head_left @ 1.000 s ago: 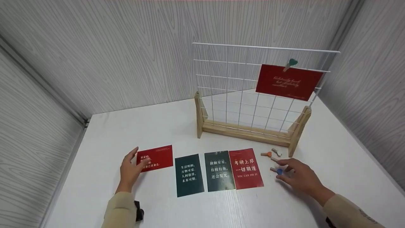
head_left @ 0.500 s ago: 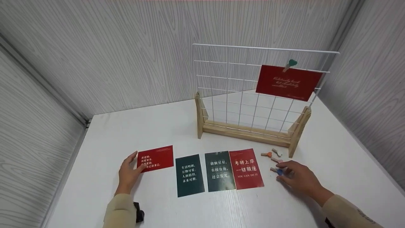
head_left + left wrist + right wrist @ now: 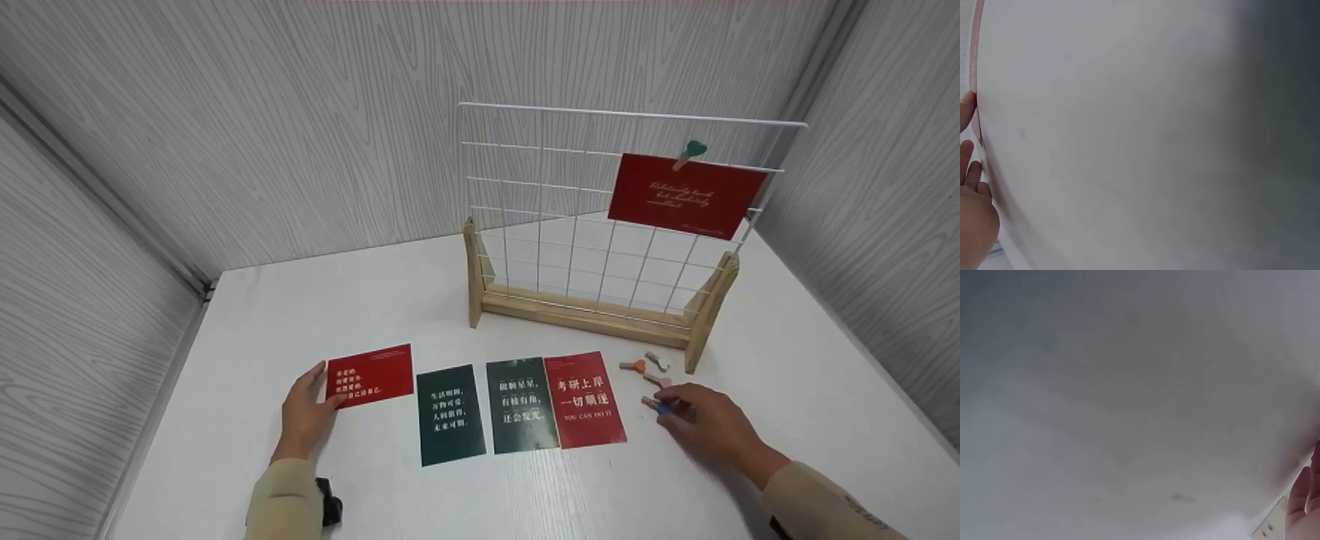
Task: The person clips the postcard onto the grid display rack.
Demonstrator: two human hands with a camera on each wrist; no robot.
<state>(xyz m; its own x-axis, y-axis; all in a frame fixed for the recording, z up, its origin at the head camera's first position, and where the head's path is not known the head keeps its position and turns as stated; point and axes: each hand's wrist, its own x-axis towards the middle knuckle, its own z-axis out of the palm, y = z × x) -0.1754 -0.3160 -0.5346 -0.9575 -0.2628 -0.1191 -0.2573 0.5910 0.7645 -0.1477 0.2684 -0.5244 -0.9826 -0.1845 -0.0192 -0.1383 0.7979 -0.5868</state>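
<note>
On the left of the head view, my left hand (image 3: 304,412) holds the left end of a red card (image 3: 375,367) lying on the table, the thumb at its lower edge and the fingertips by its left edge. My right hand (image 3: 712,420) pinches a small wooden clothespin with a blue heart (image 3: 658,406) between thumb and forefinger. Just beyond it lie clothespins with an orange heart (image 3: 637,366), a pink heart (image 3: 660,381) and a white top (image 3: 658,361). In the right wrist view only a few fingers (image 3: 1300,500) show at the edge.
Two dark green cards (image 3: 451,442) (image 3: 521,442) and another red card (image 3: 585,435) lie in a row on the white table (image 3: 337,300). Behind them stands a white wire grid (image 3: 555,206) on a wooden base (image 3: 585,315). A green-heart clothespin (image 3: 691,153) holds a red card (image 3: 675,206) on it.
My right thumb and forefinger have closed on the blue-heart clothespin, which has turned slightly. The left thumb has drawn back from the card's face towards its lower edge.
</note>
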